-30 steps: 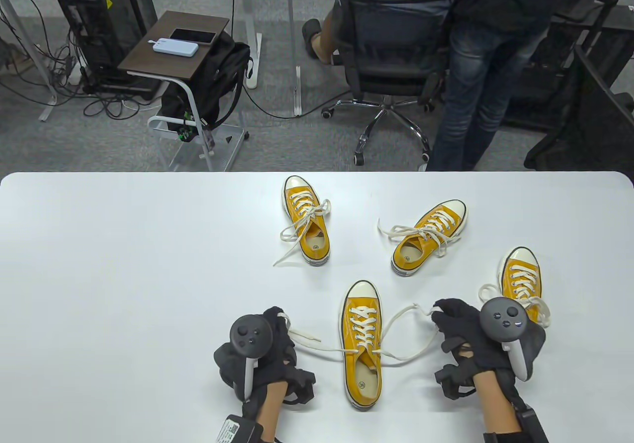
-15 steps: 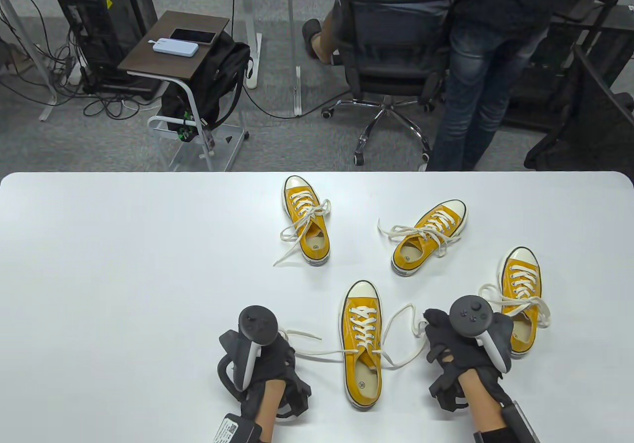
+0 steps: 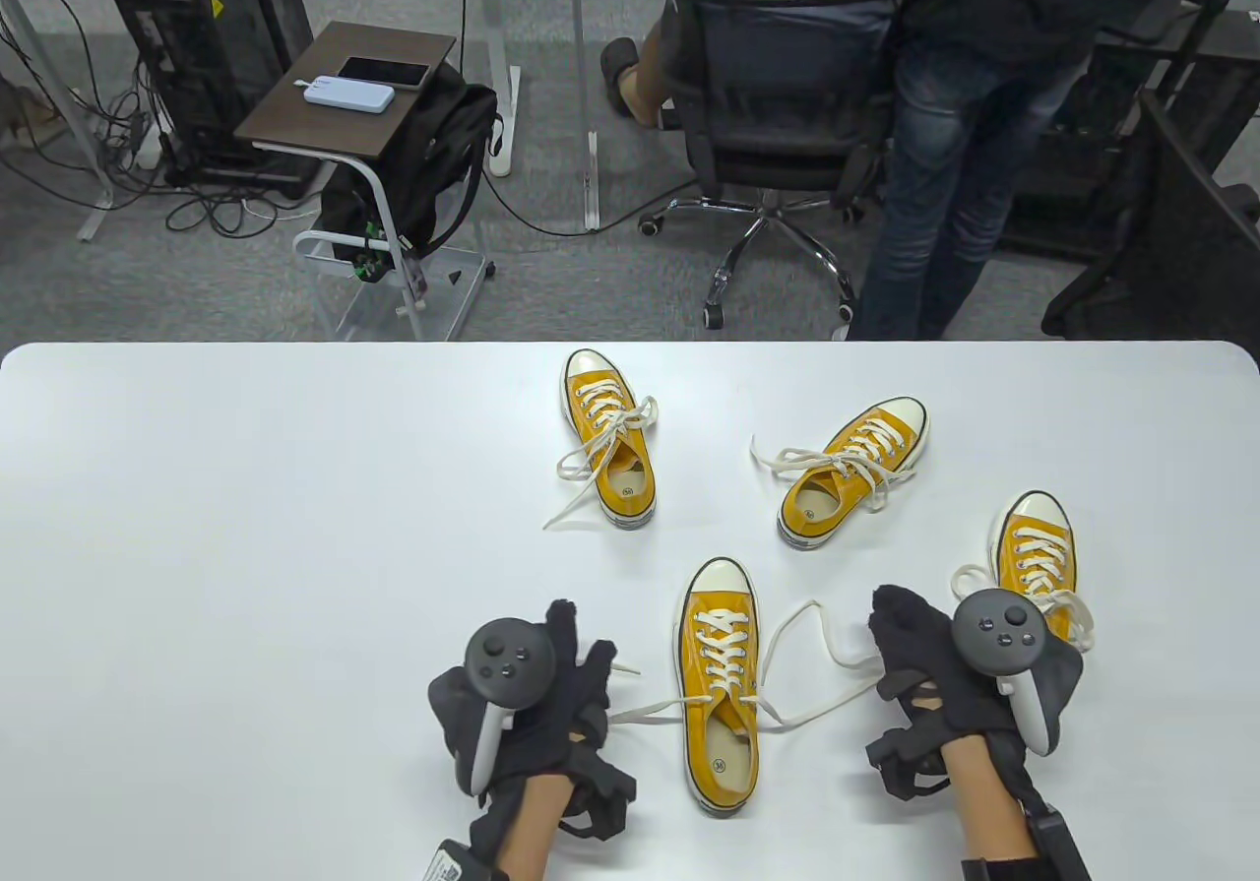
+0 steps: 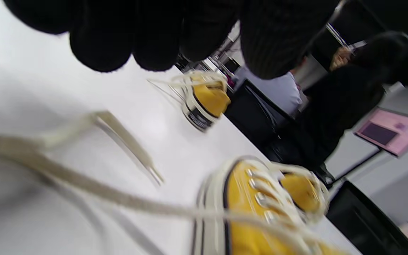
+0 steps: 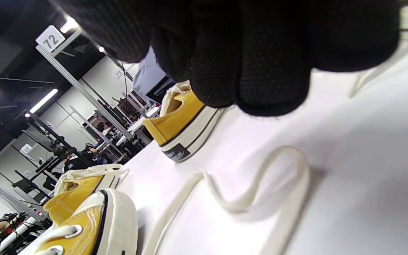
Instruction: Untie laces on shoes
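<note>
The left hand (image 3: 536, 699) lay on the white table (image 3: 246, 527), w/ fingers spread and pointing away from the person; it gripped nothing. In the left wrist view the fingertips (image 4: 101, 39) hung free above the table, and the lace passed below them w/o being pinched. Just to the right of this hand lay the left lace end (image 3: 640, 712) of the near shoe (image 3: 719, 694), its tip near the fingers; touching or not, I could not tell.

The near shoe stood between both hands, toe pointing away from the person. Its knot was already undone: both lace ends lay loose on the table, one to each side.

The right hand (image 3: 945, 669) was on the other side of this shoe, fingers curled downward. In the right wrist view the fingers (image 5: 253, 63) were bunched together over the table, and the right lace end (image 3: 817, 655) lay in a loose curve below and left of them, apart from the glove. If the hand pinched some part of the lace, I could not tell.

Directly behind the right hand, partly hidden by its tracker, stood a second shoe (image 3: 1036, 551) w/ a bow still tied. Further beyond the hands were 2 more shoes: one (image 3: 610, 438) ahead of the left hand, and one (image 3: 854, 468) ahead of the right hand, turned diagonally.
</note>
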The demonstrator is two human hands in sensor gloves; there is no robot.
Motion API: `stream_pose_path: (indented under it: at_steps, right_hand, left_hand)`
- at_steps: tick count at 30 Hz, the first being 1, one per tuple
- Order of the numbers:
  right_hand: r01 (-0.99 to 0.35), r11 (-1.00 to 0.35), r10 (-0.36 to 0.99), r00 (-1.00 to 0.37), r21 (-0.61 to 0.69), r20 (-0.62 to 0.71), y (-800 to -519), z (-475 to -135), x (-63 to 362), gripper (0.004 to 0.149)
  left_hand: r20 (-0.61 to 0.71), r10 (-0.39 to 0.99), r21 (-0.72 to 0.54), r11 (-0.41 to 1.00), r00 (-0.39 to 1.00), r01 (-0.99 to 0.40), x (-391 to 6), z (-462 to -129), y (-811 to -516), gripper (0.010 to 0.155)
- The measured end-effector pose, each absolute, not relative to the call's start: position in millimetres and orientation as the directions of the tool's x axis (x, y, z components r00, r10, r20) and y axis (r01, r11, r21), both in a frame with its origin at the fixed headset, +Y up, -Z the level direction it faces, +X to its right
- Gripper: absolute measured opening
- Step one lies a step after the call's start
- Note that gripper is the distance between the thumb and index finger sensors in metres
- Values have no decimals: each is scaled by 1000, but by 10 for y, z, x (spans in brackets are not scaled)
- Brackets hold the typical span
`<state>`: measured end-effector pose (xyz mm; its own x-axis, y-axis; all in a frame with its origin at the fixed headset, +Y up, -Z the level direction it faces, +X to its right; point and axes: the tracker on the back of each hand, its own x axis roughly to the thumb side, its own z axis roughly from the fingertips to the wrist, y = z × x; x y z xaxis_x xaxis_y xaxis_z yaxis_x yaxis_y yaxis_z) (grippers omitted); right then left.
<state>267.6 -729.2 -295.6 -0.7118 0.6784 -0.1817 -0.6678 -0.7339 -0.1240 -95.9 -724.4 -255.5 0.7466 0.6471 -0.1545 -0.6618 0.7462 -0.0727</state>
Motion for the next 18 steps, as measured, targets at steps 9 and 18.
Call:
stream_pose_path:
  at_steps: [9,18]
  right_hand:
    - [-664,-739,673,-723,-112,-155,-7277,-2947,2605,50]
    - [-663,-739,673,-723,-119,-155,-7278,-2954,2608,49]
  left_hand:
    - [-11,314,-365,883,949,-296,-163,-2486,-7534,85]
    - [-19,309,-209,929,951,-306,-228,-2482,-7429,57]
